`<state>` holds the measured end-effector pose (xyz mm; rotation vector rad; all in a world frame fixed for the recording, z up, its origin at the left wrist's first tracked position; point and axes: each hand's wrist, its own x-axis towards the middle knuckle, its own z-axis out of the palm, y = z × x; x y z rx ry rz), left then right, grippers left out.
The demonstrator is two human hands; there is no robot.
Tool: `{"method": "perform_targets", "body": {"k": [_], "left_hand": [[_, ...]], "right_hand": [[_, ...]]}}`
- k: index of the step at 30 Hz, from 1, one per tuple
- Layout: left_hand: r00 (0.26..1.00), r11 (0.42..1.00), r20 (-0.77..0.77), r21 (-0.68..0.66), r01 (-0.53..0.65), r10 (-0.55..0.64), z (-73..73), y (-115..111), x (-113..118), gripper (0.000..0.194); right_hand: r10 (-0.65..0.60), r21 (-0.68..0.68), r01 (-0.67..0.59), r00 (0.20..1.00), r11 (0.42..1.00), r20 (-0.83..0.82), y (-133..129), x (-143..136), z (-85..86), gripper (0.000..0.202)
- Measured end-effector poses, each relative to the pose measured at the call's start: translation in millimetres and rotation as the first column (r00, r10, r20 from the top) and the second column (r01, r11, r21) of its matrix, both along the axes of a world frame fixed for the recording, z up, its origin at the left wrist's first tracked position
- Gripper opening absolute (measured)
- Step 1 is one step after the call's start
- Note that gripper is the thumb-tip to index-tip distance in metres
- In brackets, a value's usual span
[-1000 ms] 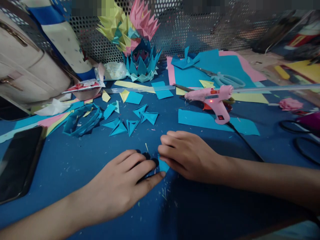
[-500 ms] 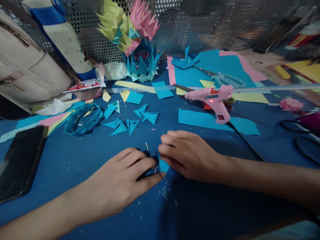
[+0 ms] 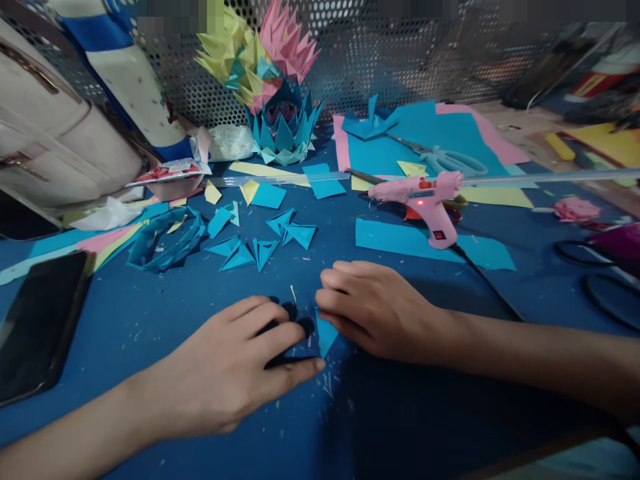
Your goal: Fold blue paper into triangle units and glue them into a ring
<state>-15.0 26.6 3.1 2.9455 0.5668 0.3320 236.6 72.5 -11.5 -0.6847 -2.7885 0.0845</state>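
A small piece of folded blue paper lies on the blue table, narrowing to a point at its near end. My right hand has its fingers curled together over the far part of the paper, hiding it. From the left, my left hand rests with its fingers apart and slightly bent. Its thumb tip is at the paper's near point, and its fingertips are just left of the paper. Beyond the hands lie several folded blue paper triangles and a folded blue paper ring.
A pink glue gun with a lit red light lies beyond my right hand, its cord passing the forearm. Behind are a blue paper strip, scissors and paper flowers. A phone lies at left.
My left hand has drawn slightly left, its thumb sliding down toward the paper's near point, so more of the blue paper shows. My right hand stays nearly still.
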Motion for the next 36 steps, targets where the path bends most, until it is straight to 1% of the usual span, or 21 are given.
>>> {"method": "perform_targets", "body": {"k": [4,11,16,22,29,36], "left_hand": [[0.998,1.000,0.056,0.018,0.000,-0.001,-3.0,1.6,0.2,0.037],[0.993,0.998,0.117,0.057,-0.027,0.020,-4.0,0.2,-0.2,0.037],[0.997,0.997,0.063,0.064,-0.041,0.037,-5.1,-1.6,2.9,0.038],[0.997,0.991,0.024,0.112,-0.069,0.067,-3.1,-5.0,6.8,0.040],[1.000,0.994,-0.011,0.105,-0.018,0.020,-4.5,-6.5,2.6,0.038],[0.998,0.999,-0.070,0.047,0.002,0.001,-1.8,-7.0,1.6,0.041]], "right_hand": [[0.013,0.007,-0.013,1.000,1.000,-0.003,1.2,0.6,-0.2,0.025],[0.029,0.009,-0.029,1.000,1.000,0.000,1.5,0.3,-1.1,0.024],[0.026,-0.004,-0.026,1.000,1.000,0.004,2.6,-0.5,-1.0,0.024],[0.019,0.004,-0.019,1.000,1.000,0.008,2.3,-1.2,-0.1,0.025],[0.026,0.023,-0.026,1.000,0.999,0.006,1.6,-0.7,-0.7,0.025],[0.018,0.006,-0.018,1.000,1.000,0.009,0.9,-0.6,0.8,0.028]]}}
